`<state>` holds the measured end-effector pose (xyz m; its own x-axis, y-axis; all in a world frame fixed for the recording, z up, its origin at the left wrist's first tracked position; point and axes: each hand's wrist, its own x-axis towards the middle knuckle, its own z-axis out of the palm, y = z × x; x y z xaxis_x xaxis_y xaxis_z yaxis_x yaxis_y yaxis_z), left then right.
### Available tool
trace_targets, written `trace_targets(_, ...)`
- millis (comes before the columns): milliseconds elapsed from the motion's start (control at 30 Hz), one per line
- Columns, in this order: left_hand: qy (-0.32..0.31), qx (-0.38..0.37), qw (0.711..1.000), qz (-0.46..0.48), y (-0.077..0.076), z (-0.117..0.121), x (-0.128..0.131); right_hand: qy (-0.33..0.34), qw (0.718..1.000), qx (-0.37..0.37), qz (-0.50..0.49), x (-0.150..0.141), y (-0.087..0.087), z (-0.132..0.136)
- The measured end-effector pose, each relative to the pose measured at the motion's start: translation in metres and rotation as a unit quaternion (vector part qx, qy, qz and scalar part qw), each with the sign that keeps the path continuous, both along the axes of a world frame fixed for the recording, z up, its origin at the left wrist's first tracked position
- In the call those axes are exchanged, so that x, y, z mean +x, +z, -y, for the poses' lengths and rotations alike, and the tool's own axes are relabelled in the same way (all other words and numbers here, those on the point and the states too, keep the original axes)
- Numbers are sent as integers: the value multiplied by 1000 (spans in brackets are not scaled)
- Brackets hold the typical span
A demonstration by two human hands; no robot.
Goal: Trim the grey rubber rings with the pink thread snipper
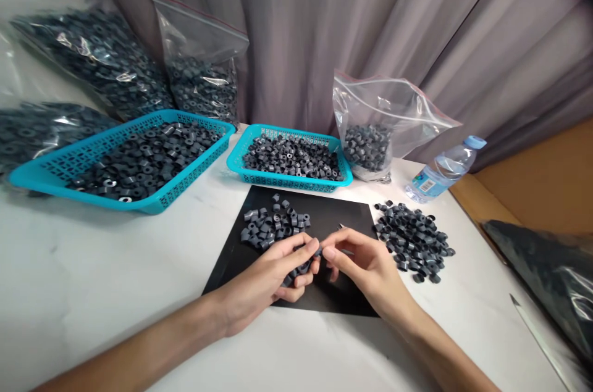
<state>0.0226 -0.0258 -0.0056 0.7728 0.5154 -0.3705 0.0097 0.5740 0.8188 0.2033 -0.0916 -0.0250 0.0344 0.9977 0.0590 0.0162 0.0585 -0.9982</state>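
My left hand (282, 271) is curled around several small dark grey plastic rings (301, 268), its thumb and forefinger closed on one at the front. Close against that ring, the thumb and forefinger of my right hand (359, 256) are pinched together; what lies between them is too small to make out. A thin pointed metal tip (341, 226) shows behind my right hand, mostly hidden. Both hands are over a black mat (333, 299). Loose grey rings (275, 222) lie in a pile on the mat, left of centre.
Another pile of rings (414, 241) lies right of the mat. Behind stand a large blue basket (160, 200) and a smaller blue basket (291, 182), both holding rings. Zip bags of parts (201, 80), an opened bag (368, 145) and a water bottle (447, 170) stand around on the white table (115, 268).
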Motion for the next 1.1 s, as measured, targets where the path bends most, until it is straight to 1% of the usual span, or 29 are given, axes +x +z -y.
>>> trace_targets(200,19,-19,1000,3,0,1,1,-22,1000,21,2,0,-4,-1)
trace_targets(400,17,-7,1000,5,-1,1,1,-29,999,15,18,1,-8,-2)
trace_targets(533,13,8,1000,-3,-3,1,0,-14,999,9,49,1,-6,-1)
trace_targets(733,18,0,1000,-5,-4,1,0,-24,997,19,70,-2,-3,5)
trace_targets(800,19,3,1000,-9,-4,0,1,-24,998,13,53,-3,-2,5)
trace_targets(900,19,23,999,-19,-2,0,1,-24,1000,-5,-2,-4,-4,3)
trace_targets(1000,16,44,999,-28,0,0,2,-40,998,-18,-53,-4,-7,1)
trace_targets(1100,9,44,999,-29,1,1,2,-31,997,-30,-61,-3,-7,0)
